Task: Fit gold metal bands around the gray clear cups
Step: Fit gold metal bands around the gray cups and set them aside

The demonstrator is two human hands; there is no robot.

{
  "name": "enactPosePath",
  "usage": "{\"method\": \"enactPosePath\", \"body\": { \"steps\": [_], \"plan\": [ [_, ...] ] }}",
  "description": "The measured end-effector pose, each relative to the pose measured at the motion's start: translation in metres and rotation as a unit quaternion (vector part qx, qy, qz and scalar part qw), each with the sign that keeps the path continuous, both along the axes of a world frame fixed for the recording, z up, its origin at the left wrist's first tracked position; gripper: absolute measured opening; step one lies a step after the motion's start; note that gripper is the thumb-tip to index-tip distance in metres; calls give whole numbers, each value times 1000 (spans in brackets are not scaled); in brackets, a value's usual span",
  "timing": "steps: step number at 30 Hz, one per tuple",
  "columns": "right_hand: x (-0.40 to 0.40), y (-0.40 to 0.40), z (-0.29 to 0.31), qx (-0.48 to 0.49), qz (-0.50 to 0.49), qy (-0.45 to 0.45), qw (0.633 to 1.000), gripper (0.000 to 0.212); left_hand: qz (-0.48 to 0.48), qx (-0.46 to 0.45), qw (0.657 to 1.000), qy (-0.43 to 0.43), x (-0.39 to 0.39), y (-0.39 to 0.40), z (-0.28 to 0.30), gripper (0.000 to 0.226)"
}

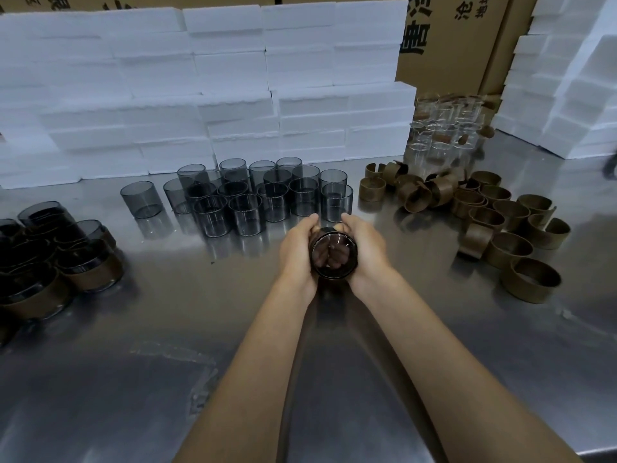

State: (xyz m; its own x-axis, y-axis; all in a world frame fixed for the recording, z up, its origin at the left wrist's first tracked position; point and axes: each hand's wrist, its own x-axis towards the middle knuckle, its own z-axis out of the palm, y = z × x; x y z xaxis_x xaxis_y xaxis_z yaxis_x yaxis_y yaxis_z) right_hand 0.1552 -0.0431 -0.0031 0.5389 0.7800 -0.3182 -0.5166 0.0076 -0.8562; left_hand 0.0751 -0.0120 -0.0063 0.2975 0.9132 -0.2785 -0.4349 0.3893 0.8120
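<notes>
1. A gray clear cup [334,253] is held between both hands above the steel surface [334,362], tipped so one round end faces the camera; whether a band is on it cannot be told.
2. The fingers [314,218] of the left hand [295,253] curl round the cup's left side, and the right hand [365,248] wraps its right side the same way; fingertips show dimly through the glass.
3. Just beyond the fingers stands a cluster of bare gray cups [253,192], upright and packed close, with one lone cup [140,199] set apart to their left.
4. To the right of the fingers, well apart, lies a loose heap of gold metal bands [494,208]; some stand on edge as open rings, others are tumbled over each other.
5. Far to the left of the fingers sits a group of banded cups [50,259], dark glass with a gold band round the lower part.
6. Beyond the bands, further from the fingers, stand clear colourless glasses [444,128].
7. Behind it all rise stacked white foam blocks [200,78] and cardboard boxes [450,35].
</notes>
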Motion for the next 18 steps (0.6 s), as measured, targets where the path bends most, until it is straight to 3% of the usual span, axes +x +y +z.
{"method": "enactPosePath", "body": {
  "steps": [6,9,13,18],
  "plan": [
    [0,-4,5,29,42,22,998,35,-46,43,998,-6,-1,2,3,47],
    [3,-7,10,46,92,56,993,48,-83,71,994,6,-5,6,9,62],
    [0,-5,6,62,48,10,997,61,-56,135,987,73,-2,5,8,64],
    [1,-7,6,53,36,-69,996,60,-34,170,980,100,2,2,8,62]
  ]
}}
